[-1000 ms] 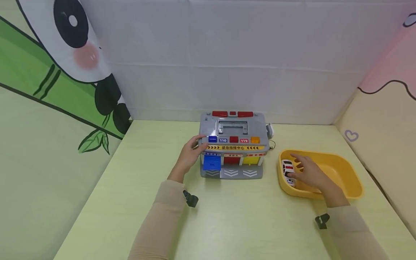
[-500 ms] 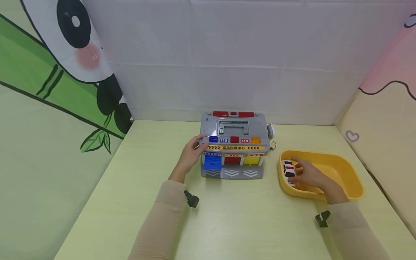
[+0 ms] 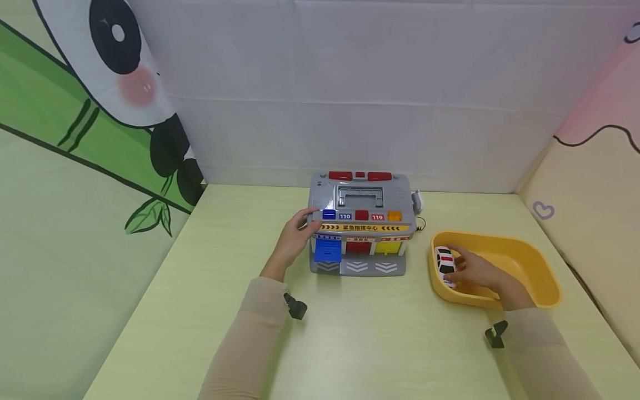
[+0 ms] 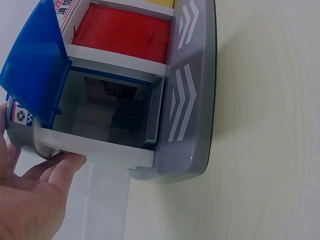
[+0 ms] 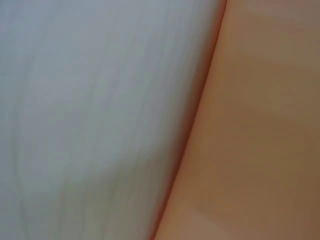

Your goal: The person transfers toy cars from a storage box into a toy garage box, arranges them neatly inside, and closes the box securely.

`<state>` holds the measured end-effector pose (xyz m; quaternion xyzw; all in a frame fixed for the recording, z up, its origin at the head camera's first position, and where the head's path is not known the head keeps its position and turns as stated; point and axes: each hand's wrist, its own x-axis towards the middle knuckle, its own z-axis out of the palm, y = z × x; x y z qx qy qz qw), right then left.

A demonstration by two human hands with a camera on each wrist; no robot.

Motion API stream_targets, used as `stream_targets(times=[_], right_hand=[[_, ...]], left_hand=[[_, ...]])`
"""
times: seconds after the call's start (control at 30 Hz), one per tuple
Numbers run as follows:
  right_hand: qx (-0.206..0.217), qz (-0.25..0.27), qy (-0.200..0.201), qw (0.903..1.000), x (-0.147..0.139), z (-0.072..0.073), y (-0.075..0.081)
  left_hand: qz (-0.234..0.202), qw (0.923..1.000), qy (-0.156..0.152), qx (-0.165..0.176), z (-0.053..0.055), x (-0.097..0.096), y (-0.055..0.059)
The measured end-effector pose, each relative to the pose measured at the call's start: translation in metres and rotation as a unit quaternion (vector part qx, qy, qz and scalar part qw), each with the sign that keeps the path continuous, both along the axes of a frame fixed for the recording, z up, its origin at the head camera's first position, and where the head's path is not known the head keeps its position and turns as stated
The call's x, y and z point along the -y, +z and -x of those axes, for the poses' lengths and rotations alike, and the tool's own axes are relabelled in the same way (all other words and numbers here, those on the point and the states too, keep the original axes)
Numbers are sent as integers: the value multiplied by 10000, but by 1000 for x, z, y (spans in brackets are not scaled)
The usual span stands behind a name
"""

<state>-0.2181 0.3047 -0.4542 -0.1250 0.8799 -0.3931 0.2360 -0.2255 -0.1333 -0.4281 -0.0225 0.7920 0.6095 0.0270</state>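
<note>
A grey toy emergency station [image 3: 360,228] stands on the table with a blue garage door [image 3: 328,250] on its left, a red one mid-front and a yellow one at right. My left hand [image 3: 294,238] grips the left end of its roof edge. In the left wrist view the blue door [image 4: 37,62] is swung up and the bay [image 4: 107,107] behind it shows dark inside. My right hand [image 3: 477,272] reaches into a yellow tray [image 3: 530,266] and pinches a white toy car [image 3: 444,258] with black windows and a red roof bar between thumb and fingers.
A small grey-white piece with a coiled cord [image 3: 417,201] hangs on the station's right side. A pale wall [image 3: 350,111] rises behind the table. In the right wrist view, only the tray's orange-yellow wall [image 5: 250,125] and blurred tabletop [image 5: 90,110] show.
The right hand's fingers have closed in around the toy car, lowering onto it in the tray. The left hand stays at the station's roof edge.
</note>
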Motion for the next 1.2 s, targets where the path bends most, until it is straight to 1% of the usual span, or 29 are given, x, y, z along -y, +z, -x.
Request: stream_targets(times=[0.13, 0.3, 0.4, 0.53, 0.63, 0.8, 0.87, 0.97, 1.2], right_hand=[[197, 101, -84, 9997, -1, 2, -2], [376, 303, -282, 9984, 1, 0, 0], [517, 594, -422, 9960, 3, -1, 1], [666, 1060, -596, 9903, 4, -3, -1], [719, 1293, -716, 9864, 3, -3, -3], [803, 1693, -764, 9793, 0, -2, -7], [836, 1773, -765, 9776, -2, -2, -9], [857, 1746, -801, 9776, -4, -1, -10], [1005, 1860, -875, 9735, -10, -2, -8]], left_hand=[[-16, 10000, 10, -8, 0, 0, 0], [-41, 10000, 35, 14, 0, -1, 0], [-57, 10000, 45, 6, 0, -1, 0], [-82, 9999, 34, -47, 0, 0, -1], [-90, 9999, 22, -69, 1, 0, -3], [-44, 10000, 45, -71, 1, -1, -4], [-27, 10000, 45, -81, 1, -1, -5], [-28, 9999, 13, -136, 0, -1, -5], [-70, 9998, -45, -207, 0, 0, -5]])
